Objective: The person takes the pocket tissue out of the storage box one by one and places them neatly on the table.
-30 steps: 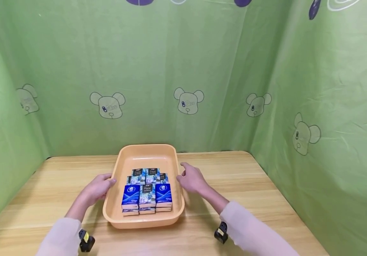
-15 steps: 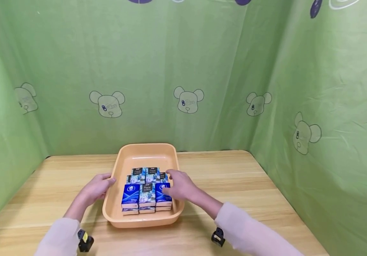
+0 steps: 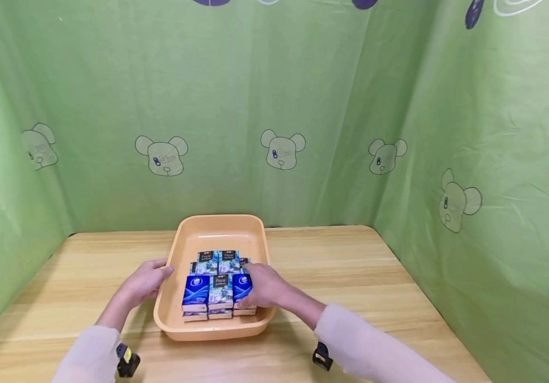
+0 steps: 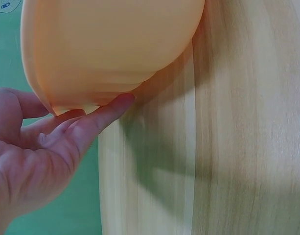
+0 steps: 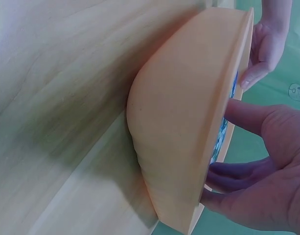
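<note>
We note a green sheet point(image 3: 217, 101) hung behind the table point(image 3: 351, 298) and along both sides, creased on the right. Across its back stretch: three outlined bear heads point(image 3: 282, 151) in a row, each with a dark mark at one eye. We log a fourth bear print point(image 3: 456, 205), tilted, on the right stretch and a fifth print point(image 3: 40, 146) towards the left. Purple shapes point(image 3: 212, 1) are cut off at the top; upper right, a dark purple oval point(image 3: 474, 13) beside white curved lines point(image 3: 516, 8). Tabletop: light wood grain, rear corners rounded.
</note>
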The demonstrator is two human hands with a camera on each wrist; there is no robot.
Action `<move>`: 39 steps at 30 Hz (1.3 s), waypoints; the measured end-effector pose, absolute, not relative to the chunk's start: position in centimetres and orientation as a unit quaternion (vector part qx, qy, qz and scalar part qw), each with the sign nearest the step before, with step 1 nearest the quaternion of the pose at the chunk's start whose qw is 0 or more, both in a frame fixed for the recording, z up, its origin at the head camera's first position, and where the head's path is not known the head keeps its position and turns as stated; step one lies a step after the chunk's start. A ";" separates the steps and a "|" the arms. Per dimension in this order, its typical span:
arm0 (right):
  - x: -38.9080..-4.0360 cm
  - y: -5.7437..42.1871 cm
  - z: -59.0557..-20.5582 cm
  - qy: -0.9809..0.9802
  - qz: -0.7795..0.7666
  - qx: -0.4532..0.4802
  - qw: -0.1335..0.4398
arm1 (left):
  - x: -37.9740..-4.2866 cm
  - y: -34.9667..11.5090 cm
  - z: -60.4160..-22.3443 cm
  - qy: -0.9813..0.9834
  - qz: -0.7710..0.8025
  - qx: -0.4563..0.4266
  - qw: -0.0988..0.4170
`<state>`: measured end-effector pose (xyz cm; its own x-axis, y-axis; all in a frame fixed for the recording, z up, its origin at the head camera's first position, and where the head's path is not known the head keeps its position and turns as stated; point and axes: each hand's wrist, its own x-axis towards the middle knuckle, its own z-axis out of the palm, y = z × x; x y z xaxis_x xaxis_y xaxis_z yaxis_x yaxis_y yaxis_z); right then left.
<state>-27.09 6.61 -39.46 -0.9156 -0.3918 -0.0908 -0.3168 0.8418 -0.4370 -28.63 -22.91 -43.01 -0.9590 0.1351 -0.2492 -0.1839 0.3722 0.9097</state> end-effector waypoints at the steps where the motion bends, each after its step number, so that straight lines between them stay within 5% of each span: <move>1: -27.1 6.5 -39.5 0.955 -0.212 -0.185 0.091 | -28.6 -22.9 -43.0 0.816 0.560 -0.015 0.142; 39: -27.6 5.8 -38.8 0.957 -0.200 -0.171 0.123 | -28.4 -23.1 -43.2 0.808 0.571 -0.008 0.144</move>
<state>-27.64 5.82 -38.81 -0.9113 -0.3767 -0.1663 -0.2783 0.8611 -0.4255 -28.37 -23.12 -43.25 -0.9582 0.1524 -0.2423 -0.1776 0.3470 0.9209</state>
